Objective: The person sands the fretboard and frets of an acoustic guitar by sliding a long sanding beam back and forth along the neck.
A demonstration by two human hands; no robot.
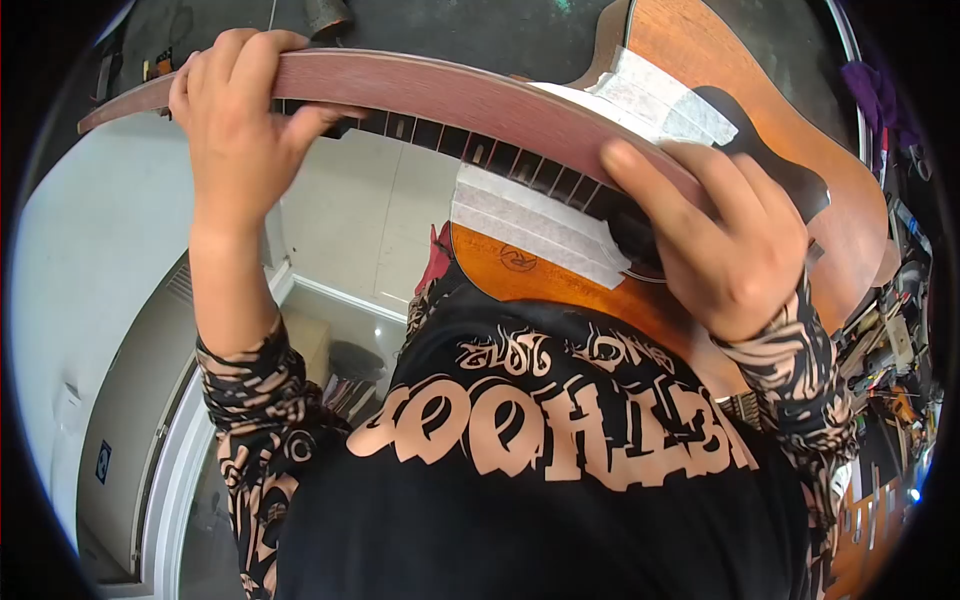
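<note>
- With the left hand (232, 115), gripping a long reddish bar (450, 85) toward one end, by fingers over the upper edge and a thumb below, just beside the frets
- With the right hand (742, 250), gripping the same bar toward the guitar-body end, by one digit against the near face and others reaching over the back, partly hidden
- Held well apart like this, probably to steady both ends of the bar and share the pressure evenly
- Lined up roughly along the dark fretboard (427, 133) of a guitar (715, 45), likely to follow the run of the neck; cannot tell from this angle whether touching the frets or just above
- Curved in appearance, perhaps only through the wide lens
- Covered on both sides of the fretboard, over the guitar's top, with white sheets (540, 225), presumably to shield the finish from scratches
- Laid face up, body to the right, probably for easy reach from above
- Crowded at the right edge, beyond the guitar, with assorted tools (905, 345), apparently within reach
</note>
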